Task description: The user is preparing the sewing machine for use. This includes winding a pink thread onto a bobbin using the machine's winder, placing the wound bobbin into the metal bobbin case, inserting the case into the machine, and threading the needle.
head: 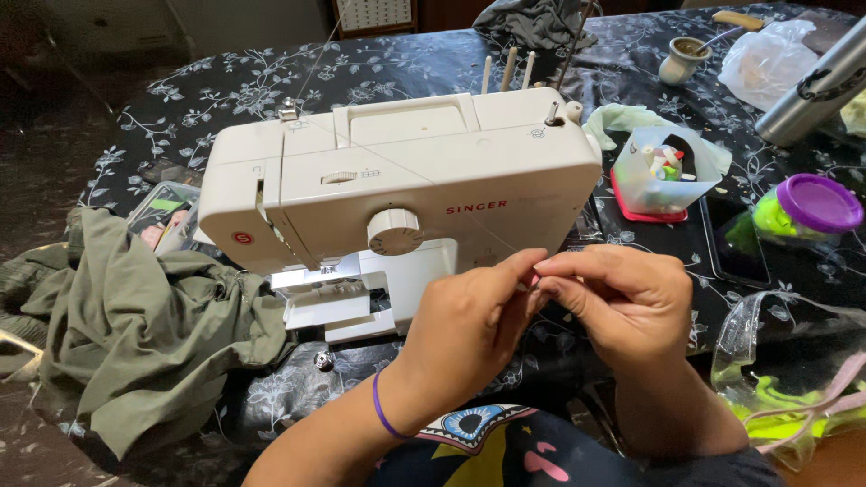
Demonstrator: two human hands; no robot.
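- Head view: both hands meet in front of a white sewing machine that stands on a table under a dark cloth with a pale flower print.
- The left hand, a purple band at its wrist, has its fingers curled in, the tips pinched against those of the other hand.
- The right hand is likewise nearly closed, thumb and forefinger pressed together.
- A thin thread runs across the machine's front down to the pinch; what else sits between the fingertips is too small to tell, perhaps only the thread's end.
- A heap of olive-green fabric lies left of the machine, touching its base.
- To the right stand a small clear bag of coloured bits and a tub with a purple lid, well apart from the hands.
- A clear bag with yellow-green contents lies just beside the right forearm.
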